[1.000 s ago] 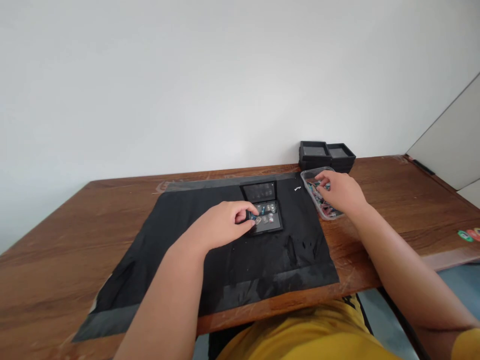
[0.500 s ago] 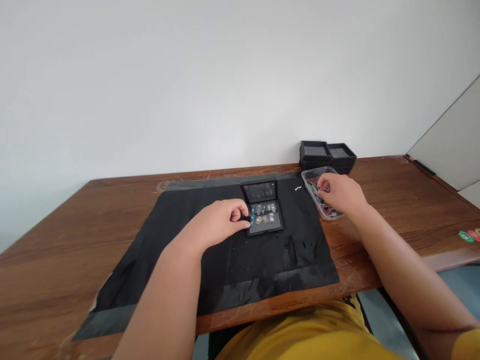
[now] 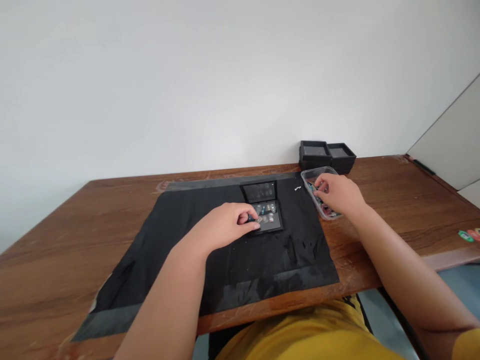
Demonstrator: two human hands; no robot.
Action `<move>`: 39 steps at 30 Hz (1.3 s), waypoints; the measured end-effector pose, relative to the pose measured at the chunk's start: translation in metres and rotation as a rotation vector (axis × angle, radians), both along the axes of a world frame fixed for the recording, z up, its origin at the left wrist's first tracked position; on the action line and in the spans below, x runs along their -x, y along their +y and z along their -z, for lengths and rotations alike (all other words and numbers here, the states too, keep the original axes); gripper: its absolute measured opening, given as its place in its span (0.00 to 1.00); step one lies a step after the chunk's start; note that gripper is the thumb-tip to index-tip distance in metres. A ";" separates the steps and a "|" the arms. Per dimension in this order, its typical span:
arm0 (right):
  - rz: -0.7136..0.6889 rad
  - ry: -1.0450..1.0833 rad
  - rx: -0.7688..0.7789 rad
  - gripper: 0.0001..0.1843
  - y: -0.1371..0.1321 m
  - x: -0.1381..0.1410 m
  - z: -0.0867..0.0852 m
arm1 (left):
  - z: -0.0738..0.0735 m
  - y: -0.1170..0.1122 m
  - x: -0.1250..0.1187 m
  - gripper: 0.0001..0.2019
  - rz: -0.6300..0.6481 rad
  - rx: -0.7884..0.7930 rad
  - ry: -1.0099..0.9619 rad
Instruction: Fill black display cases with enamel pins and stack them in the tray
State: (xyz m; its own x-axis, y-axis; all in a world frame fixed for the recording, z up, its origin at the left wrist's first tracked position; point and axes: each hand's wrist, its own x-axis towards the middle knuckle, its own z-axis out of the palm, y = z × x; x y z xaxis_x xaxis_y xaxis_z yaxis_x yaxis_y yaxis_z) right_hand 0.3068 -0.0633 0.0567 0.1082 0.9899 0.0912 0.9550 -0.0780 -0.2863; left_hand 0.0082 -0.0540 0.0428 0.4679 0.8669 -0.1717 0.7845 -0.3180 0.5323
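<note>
An open black case (image 3: 275,227) with a raised dark lid (image 3: 258,191) lies on the black mat. Rows of small shiny pieces (image 3: 270,207), some clear and some teal, fill the upper part of its grey base. My left hand (image 3: 234,222) reaches over the case's left side, thumb and curled forefinger apart, covering some pieces. At the clear plastic tub (image 3: 308,173), my right hand (image 3: 339,192) dips its fingertips among small multicoloured pieces (image 3: 326,209). Those fingers are pinched together; what lies between them is too small to make out.
Stacked black cases (image 3: 315,156) stand behind the tub, against the wall (image 3: 187,90). The black mat (image 3: 262,265) is taped onto the wooden table (image 3: 386,185). A small white scrap (image 3: 297,188) lies near the tub. Round coloured stickers (image 3: 466,236) are at the right edge.
My left hand has moved right, from the case's left edge to over its pieces. My right hand has shifted slightly left within the tub.
</note>
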 end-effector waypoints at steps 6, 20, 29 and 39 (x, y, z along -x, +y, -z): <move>-0.013 0.029 0.006 0.05 0.000 0.001 -0.001 | -0.002 -0.002 -0.004 0.11 0.039 0.014 0.043; -0.026 0.032 0.004 0.07 0.000 0.003 0.002 | -0.006 -0.005 -0.011 0.10 0.009 -0.032 0.137; -0.021 0.058 0.017 0.10 -0.001 0.005 0.000 | -0.005 -0.005 -0.013 0.08 0.031 -0.043 0.148; -0.005 0.057 0.025 0.11 -0.001 0.005 -0.002 | -0.003 -0.005 -0.012 0.09 0.062 -0.038 0.129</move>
State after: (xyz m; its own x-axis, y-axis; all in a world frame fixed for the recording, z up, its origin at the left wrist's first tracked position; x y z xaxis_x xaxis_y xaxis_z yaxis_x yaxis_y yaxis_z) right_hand 0.3022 -0.0640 0.0583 0.1077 0.9923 0.0604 0.9374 -0.0811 -0.3387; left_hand 0.0202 -0.0594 0.0457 0.4971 0.8439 -0.2019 0.8239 -0.3861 0.4148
